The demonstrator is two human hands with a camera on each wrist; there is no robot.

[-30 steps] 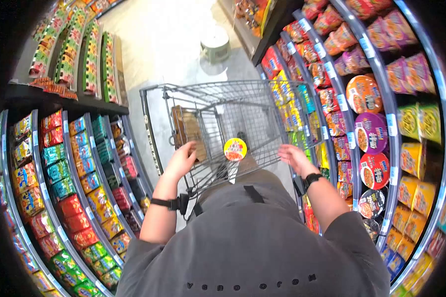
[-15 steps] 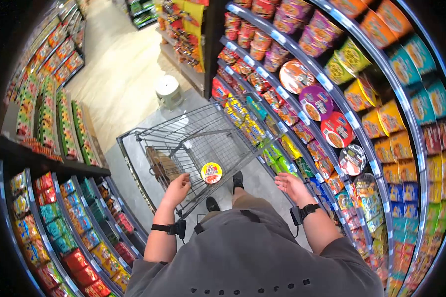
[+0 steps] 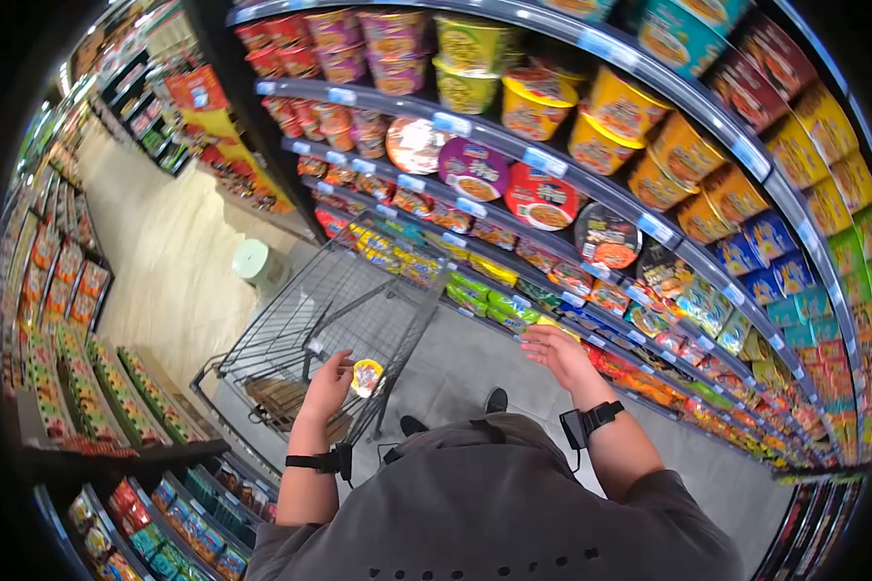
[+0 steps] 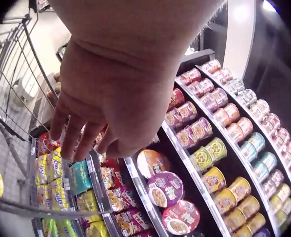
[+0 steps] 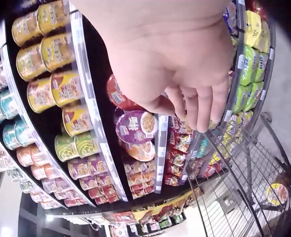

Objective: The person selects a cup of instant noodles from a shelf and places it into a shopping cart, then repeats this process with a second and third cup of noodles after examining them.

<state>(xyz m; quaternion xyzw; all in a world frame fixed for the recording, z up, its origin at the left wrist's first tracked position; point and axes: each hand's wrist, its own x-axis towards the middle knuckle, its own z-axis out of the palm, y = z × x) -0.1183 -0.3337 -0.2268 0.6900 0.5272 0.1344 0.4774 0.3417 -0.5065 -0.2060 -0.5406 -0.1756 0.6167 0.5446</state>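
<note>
One round tub (image 3: pixel 367 379) apparently already in cart (image 3: pixel 347 302); left hand (image 3: pixel 328 384) and right hand (image 3: pixel 560 358) empty, fingers released; what remains cannot be determined.

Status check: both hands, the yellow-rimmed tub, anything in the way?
Left hand open, empty, near yellow-rimmed tub. Right hand open, empty, toward noodle shelves. Tub inside wire shopping cart; cart side between it and shelves.

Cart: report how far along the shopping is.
Done, it seems: one yellow-rimmed tub sits in the cart. In hand: nothing; the left hand and the right hand are both open. Left: perhaps more picks from the stocked shelves, where rows of noodle tubs stand; how many, I cannot tell.
</note>
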